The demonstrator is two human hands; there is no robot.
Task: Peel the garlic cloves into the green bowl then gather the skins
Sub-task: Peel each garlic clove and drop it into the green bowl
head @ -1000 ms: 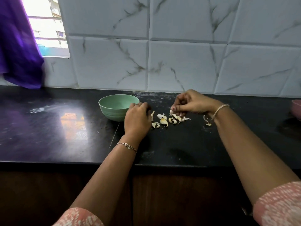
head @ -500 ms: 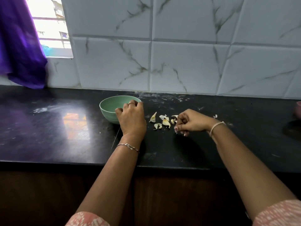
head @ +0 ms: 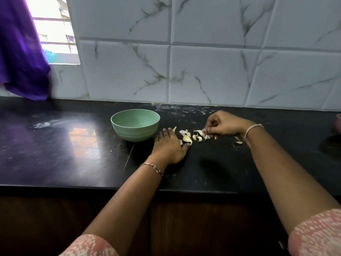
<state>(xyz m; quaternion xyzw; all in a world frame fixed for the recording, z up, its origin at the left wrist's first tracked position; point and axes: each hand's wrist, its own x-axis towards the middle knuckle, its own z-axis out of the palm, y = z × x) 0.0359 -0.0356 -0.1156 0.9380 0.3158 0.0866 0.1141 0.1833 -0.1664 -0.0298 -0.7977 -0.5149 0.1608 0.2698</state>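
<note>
Surface: black polished stone countertop (head: 55, 154), glossy, with window glare on the left half and pale dusty smears along the back edge. A seam line runs from the front edge toward the bowl. Brown cabinet fronts (head: 203, 228) below. Back wall is large white marble-look tiles (head: 212, 74) with grey veins. Window (head: 53, 34) top left, with a purple cloth (head: 20, 52) hanging over part of it. A pink object (head: 338, 122) is cut off at the right edge; can't tell what it is.

Green bowl (head: 135, 130): upright, mouth up, round, matte pale green with faint ribs around the lower wall. It sits mid-counter, just left of the hands.

Garlic skins (head: 191, 136): small loose pile on the counter right of the bowl, apart from it. The pile's long axis runs left-right, roughly parallel to the wall. Pieces are thin, curled, cream to yellowish, papery. One stray skin (head: 239, 142) lies off to the right, near the right wrist.

Left hand (head: 169, 148): palm down, flat on the counter, fingers extended; its thumb side touches the left end of the pile. Holds nothing. Thin metal bracelet (head: 153, 167) on the wrist.

Right hand (head: 223, 124): fingers curled tight, tips down at the pile's right end, pinching a pale scrap of skin. Pale thread band (head: 252, 129) on the wrist.

Pink patterned sleeves (head: 317, 235) on both arms.
</note>
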